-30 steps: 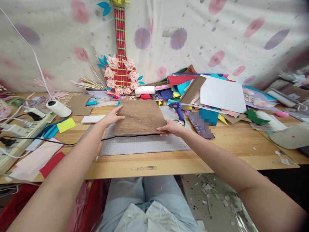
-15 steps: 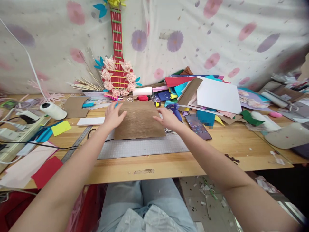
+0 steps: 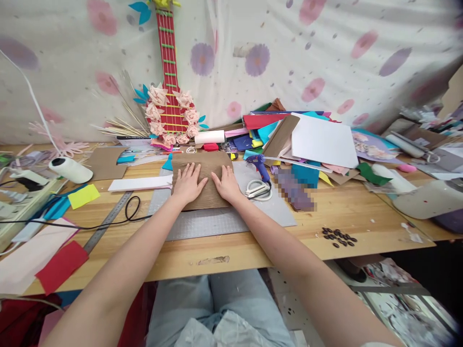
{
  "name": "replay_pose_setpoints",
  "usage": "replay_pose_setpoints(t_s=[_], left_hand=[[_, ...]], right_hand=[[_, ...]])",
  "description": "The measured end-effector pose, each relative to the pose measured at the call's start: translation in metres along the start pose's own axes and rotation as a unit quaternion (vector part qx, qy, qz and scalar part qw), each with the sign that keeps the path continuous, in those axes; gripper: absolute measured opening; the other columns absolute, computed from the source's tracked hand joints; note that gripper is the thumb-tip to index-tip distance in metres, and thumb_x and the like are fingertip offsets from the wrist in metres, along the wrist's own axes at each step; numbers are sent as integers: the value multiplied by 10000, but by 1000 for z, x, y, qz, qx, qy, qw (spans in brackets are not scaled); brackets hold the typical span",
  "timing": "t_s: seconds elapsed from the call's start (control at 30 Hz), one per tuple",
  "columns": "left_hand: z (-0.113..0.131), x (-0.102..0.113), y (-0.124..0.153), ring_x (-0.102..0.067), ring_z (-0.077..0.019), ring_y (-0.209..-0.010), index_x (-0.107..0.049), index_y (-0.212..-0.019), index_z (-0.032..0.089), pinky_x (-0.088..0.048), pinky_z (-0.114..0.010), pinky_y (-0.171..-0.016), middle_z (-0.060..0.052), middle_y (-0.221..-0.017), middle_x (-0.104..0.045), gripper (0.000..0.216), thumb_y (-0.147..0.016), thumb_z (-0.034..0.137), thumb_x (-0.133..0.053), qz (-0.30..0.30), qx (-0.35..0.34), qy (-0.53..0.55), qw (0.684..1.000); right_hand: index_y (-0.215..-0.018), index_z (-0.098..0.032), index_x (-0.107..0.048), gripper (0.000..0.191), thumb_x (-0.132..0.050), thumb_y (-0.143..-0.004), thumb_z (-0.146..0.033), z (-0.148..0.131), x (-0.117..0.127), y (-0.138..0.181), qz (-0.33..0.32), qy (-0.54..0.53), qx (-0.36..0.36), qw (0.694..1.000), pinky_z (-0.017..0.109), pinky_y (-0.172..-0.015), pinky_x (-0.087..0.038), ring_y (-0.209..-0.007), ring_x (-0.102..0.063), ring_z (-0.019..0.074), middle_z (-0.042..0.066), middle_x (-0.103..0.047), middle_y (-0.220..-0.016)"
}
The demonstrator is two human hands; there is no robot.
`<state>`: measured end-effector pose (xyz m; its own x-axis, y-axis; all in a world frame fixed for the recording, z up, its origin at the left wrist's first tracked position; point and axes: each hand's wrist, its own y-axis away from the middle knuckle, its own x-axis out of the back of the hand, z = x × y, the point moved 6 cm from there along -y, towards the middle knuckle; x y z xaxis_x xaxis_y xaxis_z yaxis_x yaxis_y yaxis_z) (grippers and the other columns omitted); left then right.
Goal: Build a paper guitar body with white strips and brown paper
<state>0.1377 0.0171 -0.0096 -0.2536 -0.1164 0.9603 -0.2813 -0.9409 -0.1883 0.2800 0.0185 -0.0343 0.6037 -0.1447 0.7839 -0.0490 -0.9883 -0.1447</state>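
On the mat [image 3: 213,222]: left hand [image 3: 188,185] and right hand [image 3: 227,185] flat on a brown sheet [image 3: 207,196], grasping nothing.
Uneven pushing could skew or crease it.

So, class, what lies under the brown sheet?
A grey mat shows past the near and right edges of the brown sheet, probably continuing beneath; anything else under there is covered from view.

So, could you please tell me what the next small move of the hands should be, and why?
Perhaps slide both palms gently outward across the brown sheet: the left hand and right hand rest flat on it, fingers spread and thumbs near its middle, and its surface looks finely wrinkled.
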Motion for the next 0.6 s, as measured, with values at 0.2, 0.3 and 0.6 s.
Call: replay_pose_setpoints(t_s=[0.2, 0.3, 0.6], left_hand=[[-6, -2, 3, -173, -280, -1391, -284, -1426, 151, -131, -483, -1115, -140, -1492, -249, 652, -891, 522, -298, 12, -7, -14, 1000], [-7, -2, 5, -183, -288, -1386, -277, -1429, 140, -148, -480, -1111, -149, -1491, -248, 661, -893, 526, -292, 10, -9, -29, 999], [0, 1, 7, -227, -251, -1378, -278, -1425, 158, -10, -549, -1111, -133, -1478, -284, 630, -914, 515, -193, 27, -13, -107, 994]], right_hand=[[-1388, -17, -301, 702, -354, -891, -509, 1, -4, 3, 34, 17, -3, 999, 418, -1086, -193, -1366, -226, 302, 260, -254, -1455], [-1382, -40, -322, 685, -362, -888, -512, -1, -5, 4, 52, 27, -12, 998, 433, -1080, -195, -1360, -231, 309, 250, -266, -1453], [-1366, -79, -351, 679, -384, -869, -540, -4, -6, 4, 98, 40, -19, 994, 489, -1020, -269, -1299, -329, 345, 262, -345, -1397]])
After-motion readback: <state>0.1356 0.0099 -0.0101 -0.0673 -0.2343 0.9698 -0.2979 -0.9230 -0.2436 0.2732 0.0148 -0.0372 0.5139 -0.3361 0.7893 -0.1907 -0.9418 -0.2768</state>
